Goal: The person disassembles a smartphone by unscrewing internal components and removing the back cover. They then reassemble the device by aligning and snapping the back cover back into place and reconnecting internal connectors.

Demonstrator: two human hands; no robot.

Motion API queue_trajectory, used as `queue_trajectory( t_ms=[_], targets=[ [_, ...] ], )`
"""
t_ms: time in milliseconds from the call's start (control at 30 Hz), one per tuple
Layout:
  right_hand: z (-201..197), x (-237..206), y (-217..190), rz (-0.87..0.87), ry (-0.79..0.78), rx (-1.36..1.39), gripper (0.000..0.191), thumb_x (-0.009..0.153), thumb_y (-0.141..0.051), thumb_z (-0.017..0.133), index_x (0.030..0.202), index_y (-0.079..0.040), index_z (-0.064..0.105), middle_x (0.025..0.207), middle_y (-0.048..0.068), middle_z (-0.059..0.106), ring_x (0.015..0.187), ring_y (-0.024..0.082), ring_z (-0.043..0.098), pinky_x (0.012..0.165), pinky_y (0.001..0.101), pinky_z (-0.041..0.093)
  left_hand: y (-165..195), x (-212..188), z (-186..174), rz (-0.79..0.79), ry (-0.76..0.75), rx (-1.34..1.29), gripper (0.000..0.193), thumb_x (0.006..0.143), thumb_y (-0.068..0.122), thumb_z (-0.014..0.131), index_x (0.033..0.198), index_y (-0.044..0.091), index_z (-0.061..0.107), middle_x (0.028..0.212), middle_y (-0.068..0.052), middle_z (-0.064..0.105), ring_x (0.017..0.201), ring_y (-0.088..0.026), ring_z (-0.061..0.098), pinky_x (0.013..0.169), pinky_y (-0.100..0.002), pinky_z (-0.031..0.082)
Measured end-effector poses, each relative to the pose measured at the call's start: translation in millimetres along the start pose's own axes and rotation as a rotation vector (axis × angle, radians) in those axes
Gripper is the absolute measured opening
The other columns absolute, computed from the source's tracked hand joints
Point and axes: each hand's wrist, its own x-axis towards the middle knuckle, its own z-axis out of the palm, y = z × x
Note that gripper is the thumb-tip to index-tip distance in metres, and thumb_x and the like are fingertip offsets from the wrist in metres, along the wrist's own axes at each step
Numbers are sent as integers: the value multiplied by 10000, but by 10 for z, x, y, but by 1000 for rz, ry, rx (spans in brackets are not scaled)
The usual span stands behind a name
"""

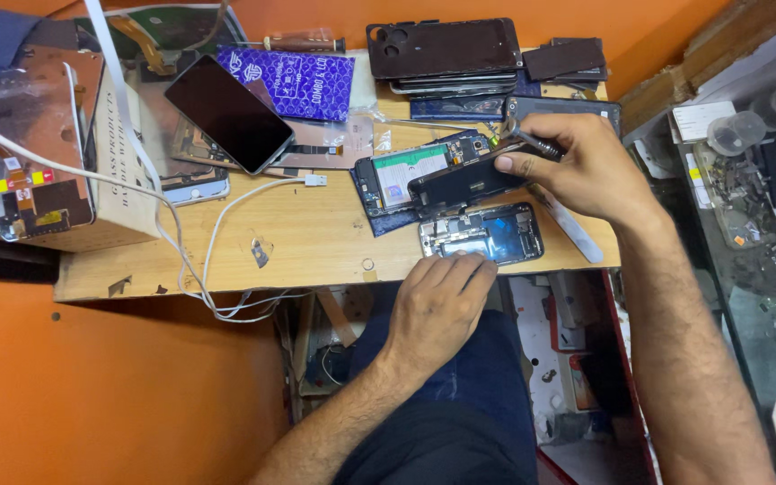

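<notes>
An opened phone frame [487, 235] lies near the front edge of a wooden bench [316, 242], with its inner parts showing. My left hand [437, 305] rests on its near edge, fingers curled and touching it. My right hand [586, 166] hovers above and to the right, pinching a slim metal tool [532, 141] whose tip points left. A black flat part [462, 186] lies below that hand, partly over a second opened phone [406, 175] with a green and white board.
A phone with a dark screen [229, 112] leans at the back left, by a purple packet [289, 83]. Stacked phone backs [446, 54] sit at the rear. A white cable [226, 216] crosses the bench. A cardboard box [65, 153] stands left; a glass case [756, 198] is right.
</notes>
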Motion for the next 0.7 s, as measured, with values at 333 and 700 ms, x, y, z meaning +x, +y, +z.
queue_trajectory(
  t_ms=[333,700],
  targets=[
    [-438,-132,107,-294,133,846,136,1089,-51,719,1180,29,656,1066,86,730,940,141,718,902,292,613,-5,-12,-42,-1,6,-22,228,889,68,718,1112,23,711,1121,-86,716,1025,-222,692,891,-368,522],
    [-235,740,-620,85,205,363,195,947,-204,817,1064,-119,686,830,-8,688,636,63,583,511,215,429,-38,-84,-68,9,30,-52,242,911,104,724,1142,33,718,1193,-70,719,1151,-222,661,1009,-416,471]
  ],
)
